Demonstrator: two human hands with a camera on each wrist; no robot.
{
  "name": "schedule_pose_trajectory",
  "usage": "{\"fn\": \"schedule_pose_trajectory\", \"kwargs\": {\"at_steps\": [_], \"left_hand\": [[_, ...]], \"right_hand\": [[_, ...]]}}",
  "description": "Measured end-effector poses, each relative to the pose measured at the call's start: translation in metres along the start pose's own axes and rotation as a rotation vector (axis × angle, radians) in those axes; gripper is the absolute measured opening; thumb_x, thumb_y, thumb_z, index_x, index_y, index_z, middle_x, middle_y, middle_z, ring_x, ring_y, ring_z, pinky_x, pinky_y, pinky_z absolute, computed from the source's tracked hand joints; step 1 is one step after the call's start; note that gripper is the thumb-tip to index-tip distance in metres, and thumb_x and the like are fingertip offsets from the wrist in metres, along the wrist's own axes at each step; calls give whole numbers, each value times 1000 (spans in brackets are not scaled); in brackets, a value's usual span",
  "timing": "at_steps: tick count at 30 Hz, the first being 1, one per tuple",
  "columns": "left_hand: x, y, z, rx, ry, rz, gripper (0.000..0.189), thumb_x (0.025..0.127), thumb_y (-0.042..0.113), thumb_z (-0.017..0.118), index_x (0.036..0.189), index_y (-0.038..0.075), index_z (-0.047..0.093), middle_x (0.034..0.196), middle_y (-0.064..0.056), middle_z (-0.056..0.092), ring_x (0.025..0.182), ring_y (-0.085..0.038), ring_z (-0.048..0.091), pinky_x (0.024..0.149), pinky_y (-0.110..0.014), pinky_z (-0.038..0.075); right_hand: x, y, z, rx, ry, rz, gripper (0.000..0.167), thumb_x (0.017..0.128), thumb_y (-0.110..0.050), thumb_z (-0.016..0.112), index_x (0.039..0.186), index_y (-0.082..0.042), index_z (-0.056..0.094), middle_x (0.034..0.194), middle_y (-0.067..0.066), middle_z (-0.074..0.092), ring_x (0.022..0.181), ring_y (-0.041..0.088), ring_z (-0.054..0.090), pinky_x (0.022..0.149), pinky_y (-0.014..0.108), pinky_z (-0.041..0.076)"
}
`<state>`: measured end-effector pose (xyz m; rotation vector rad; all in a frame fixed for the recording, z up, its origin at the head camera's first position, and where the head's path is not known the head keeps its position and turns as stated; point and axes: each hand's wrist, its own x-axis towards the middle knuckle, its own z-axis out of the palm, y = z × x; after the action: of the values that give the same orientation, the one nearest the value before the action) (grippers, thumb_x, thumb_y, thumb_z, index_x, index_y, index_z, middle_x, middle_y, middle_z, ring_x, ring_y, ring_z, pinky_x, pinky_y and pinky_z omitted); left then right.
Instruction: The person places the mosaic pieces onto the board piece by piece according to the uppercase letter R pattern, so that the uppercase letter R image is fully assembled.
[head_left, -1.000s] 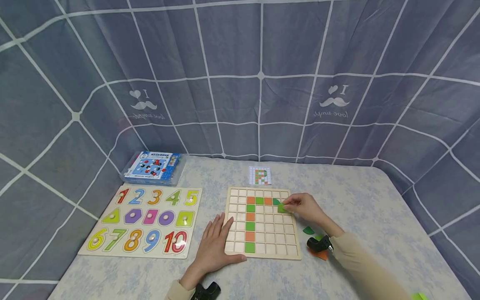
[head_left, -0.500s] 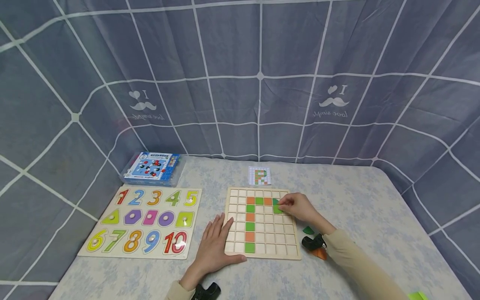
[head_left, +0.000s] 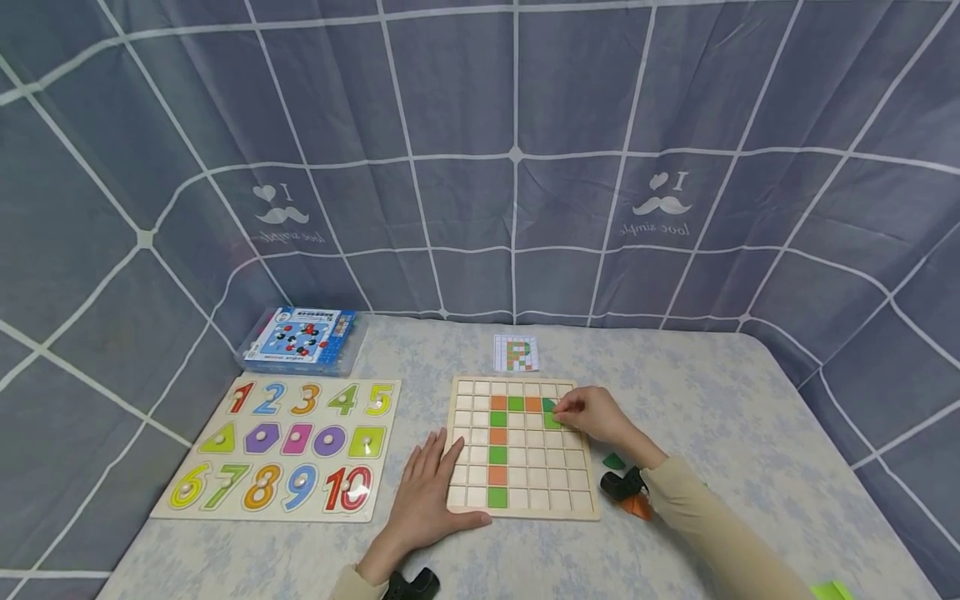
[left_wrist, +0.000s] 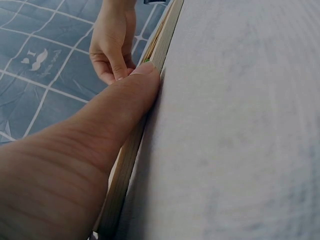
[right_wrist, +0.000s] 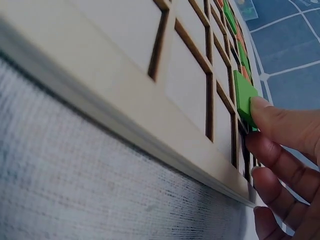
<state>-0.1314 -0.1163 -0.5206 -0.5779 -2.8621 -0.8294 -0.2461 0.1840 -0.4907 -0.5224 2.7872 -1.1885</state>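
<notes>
A wooden grid board [head_left: 525, 515] lies on the table, with orange and green square tiles set in one column and along a row. My right hand [head_left: 596, 415] pinches a green square tile [right_wrist: 242, 95] at the board's right side, just below a dark green curved piece [head_left: 548, 405]. In the right wrist view the thumb presses this tile, which looks slightly tilted in its cell; the fingertip behind it is partly hidden. My left hand [head_left: 427, 500] rests with spread fingers on the board's left edge, its thumb along the front edge [left_wrist: 145, 82].
A small pattern card [head_left: 516, 353] lies behind the board. To the left are a number-and-shape puzzle [head_left: 262, 514] and a boxed set [head_left: 296, 342]. Beside the right wrist lie a dark green piece [head_left: 613, 462] and orange pieces [head_left: 637, 507]. Something bright green [head_left: 832, 590] shows at lower right.
My right hand has moved slightly left, bringing the green square tile from the board's right edge to the cell below the dark green piece. The left hand has stayed put.
</notes>
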Motion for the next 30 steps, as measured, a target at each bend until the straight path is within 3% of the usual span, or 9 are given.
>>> {"fn": "schedule_pose_trajectory", "kwargs": {"at_steps": [11,16,22,30], "left_hand": [[0,0,0,12,0,2,110,65,72,68,147,5,35,150,-23,25,140,-37,16,110,-51,11],[0,1,-1,2,-8,-4,110,66,70,69,146,4,35,150,-23,25,139,-38,15,109,-52,11],[0,1,-1,1,-27,-20,110,66,71,69,147,5,34,151,-22,23,140,-37,13,110,-51,9],[0,-1,1,14,-11,-8,111,65,73,68,147,6,34,151,-22,24,140,-36,14,110,-49,10]], "right_hand": [[-4,0,-2,-3,-26,-43,5,84,-12,74,78,-12,75,75,-5,63,64,12,54,54,29,46],[-6,-1,-1,-5,-25,-29,10,85,-17,73,82,-8,75,75,-6,62,63,12,53,53,29,45],[-7,-2,0,7,-26,-13,6,82,-13,75,86,-9,74,75,-5,60,62,13,52,53,29,44],[-13,1,-3,5,-31,-83,13,84,-17,74,94,-9,73,82,-5,61,68,11,53,59,29,46]]}}
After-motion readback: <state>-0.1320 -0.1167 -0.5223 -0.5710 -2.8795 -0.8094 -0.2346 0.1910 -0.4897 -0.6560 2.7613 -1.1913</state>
